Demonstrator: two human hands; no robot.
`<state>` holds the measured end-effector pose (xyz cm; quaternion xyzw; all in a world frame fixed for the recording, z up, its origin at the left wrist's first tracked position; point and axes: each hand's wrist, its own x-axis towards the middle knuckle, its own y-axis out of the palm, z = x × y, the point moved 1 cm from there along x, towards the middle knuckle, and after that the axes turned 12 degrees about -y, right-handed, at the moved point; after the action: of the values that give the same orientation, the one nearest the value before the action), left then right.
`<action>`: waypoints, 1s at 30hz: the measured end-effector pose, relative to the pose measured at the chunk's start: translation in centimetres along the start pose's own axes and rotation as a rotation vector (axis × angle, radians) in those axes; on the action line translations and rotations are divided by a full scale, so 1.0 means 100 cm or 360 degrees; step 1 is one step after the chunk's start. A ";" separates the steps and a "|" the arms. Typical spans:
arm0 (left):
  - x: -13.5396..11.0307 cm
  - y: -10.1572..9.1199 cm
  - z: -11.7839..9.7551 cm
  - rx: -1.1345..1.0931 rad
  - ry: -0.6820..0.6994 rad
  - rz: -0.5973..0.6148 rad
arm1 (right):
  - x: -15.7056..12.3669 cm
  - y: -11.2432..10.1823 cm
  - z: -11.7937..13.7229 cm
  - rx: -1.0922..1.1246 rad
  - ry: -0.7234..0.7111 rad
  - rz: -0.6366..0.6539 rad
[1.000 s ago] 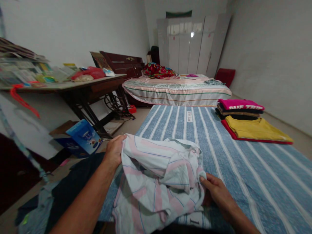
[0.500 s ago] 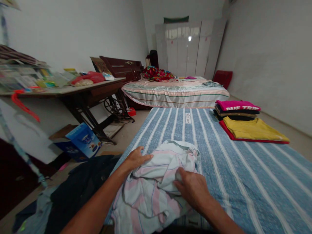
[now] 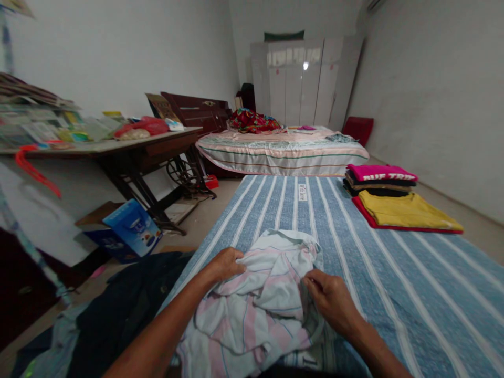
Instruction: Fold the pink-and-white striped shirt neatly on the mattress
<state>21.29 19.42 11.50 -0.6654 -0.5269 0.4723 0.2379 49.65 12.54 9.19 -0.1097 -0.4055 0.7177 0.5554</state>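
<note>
A crumpled white shirt with pink and blue stripes (image 3: 268, 294) lies on the near end of a blue-and-white striped mattress (image 3: 394, 273). My left hand (image 3: 226, 262) is closed on the shirt's left edge, fingers curled into the cloth. My right hand (image 3: 333, 296) pinches a fold of the shirt on its right side. Both forearms reach in from the bottom of the view.
Folded clothes, pink on top (image 3: 380, 173) and yellow in front (image 3: 405, 210), sit at the mattress's right side. Dark garments (image 3: 118, 310) are heaped on the floor at left beside a blue box (image 3: 134, 228). A cluttered sewing table (image 3: 118, 144), a bed (image 3: 281, 149) and a wardrobe (image 3: 305, 79) stand beyond.
The shirt, held up a second ago, has been lowered onto the mattress. My right hand has shifted from the shirt's middle to its right side and now pinches a fold.
</note>
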 end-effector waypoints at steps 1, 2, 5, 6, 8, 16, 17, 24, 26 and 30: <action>0.000 0.001 0.000 0.0015 0.0011 -0.0005 | -0.001 0.001 0.002 0.0022 -0.0006 -0.0001; 0.000 0.001 0.000 0.0023 0.0019 -0.0007 | -0.001 0.002 0.004 0.0027 -0.0023 0.0016; 0.000 0.001 0.000 -0.0006 0.0018 -0.0006 | 0.002 0.006 0.019 -0.0052 -0.0150 0.0161; 0.000 0.001 0.000 -0.0020 0.0011 -0.0007 | 0.004 0.007 0.025 -0.0102 -0.0209 0.0227; -0.001 0.001 0.000 -0.0035 0.0003 -0.0011 | 0.010 0.009 0.037 -0.0239 -0.0308 0.0352; -0.002 0.001 -0.001 0.0000 0.0023 -0.0008 | 0.037 0.028 0.061 -0.0766 -0.0424 0.0796; -0.002 0.000 -0.001 0.0014 0.0028 -0.0026 | 0.039 0.031 0.060 -0.0801 -0.0420 0.0818; -0.004 -0.002 -0.001 -0.0021 0.0052 -0.0034 | 0.034 0.025 0.048 -0.0607 -0.0346 0.0636; -0.003 -0.003 0.000 -0.0022 0.0049 -0.0054 | 0.028 0.017 0.042 -0.0377 -0.0308 0.0491; 0.000 -0.008 -0.001 -0.0017 0.0068 -0.0121 | 0.018 -0.003 0.022 0.0244 -0.0217 0.0191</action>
<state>20.99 19.71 12.23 -0.6560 -0.5491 0.4459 0.2633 47.86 13.14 11.39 -0.0418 -0.3789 0.7843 0.4894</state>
